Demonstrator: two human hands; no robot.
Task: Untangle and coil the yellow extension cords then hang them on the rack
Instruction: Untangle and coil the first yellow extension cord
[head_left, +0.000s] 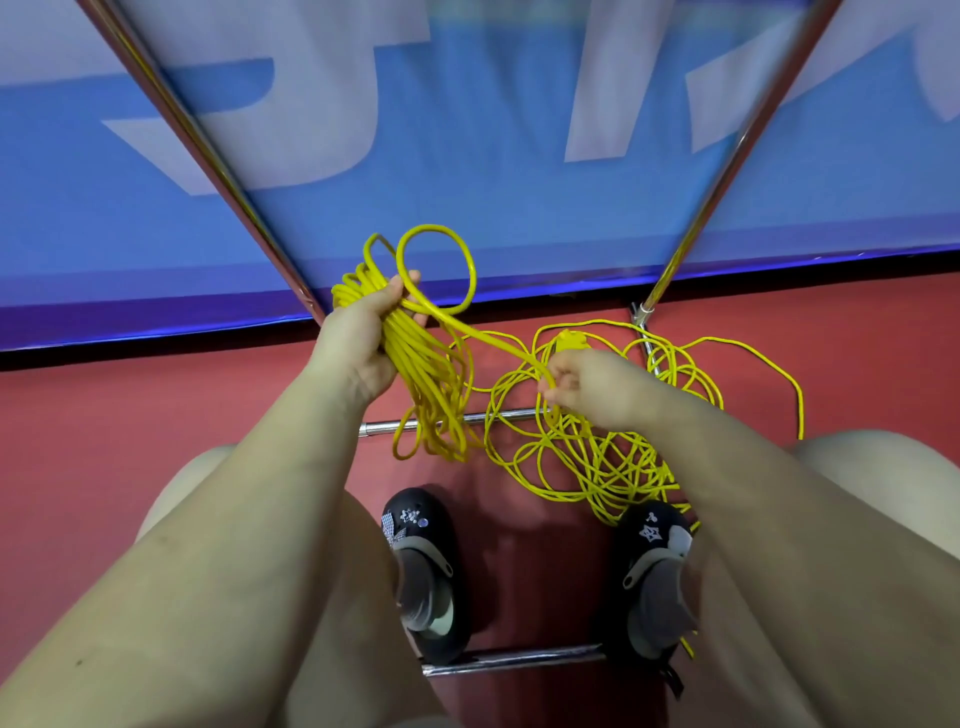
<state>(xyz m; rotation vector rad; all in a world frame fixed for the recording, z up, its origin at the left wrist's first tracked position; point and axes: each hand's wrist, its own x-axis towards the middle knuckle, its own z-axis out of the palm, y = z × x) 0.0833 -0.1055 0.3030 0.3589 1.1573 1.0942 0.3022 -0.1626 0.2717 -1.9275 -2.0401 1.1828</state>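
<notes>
1. The left hand (363, 332) is clenched around a bundle of coiled yellow cord (426, 384), gripping it near the top so that the loops hang down below the fist, above the red floor (156, 415).
2. Above that fist one fresh loop (439, 270) of the same cord stands up in a ring, in front of the blue banner (467, 156).
3. From the loop a single strand (498, 343) runs down and to the right, straight into the right hand (582, 389).
4. The right hand pinches this strand between thumb and curled fingers.
5. Under and behind the right hand lies the loose tangle of yellow cord (613, 457), spread on the floor over a low chrome bar (498, 415) of the rack; a yellow plug (571, 340) shows just above the hand.
6. Two slanting chrome poles (727, 197) of the rack rise to left and right.
7. Below, two dark shoes (426, 566) stand on the floor beside another chrome bar (509, 660); the right one touches the tangle.
</notes>
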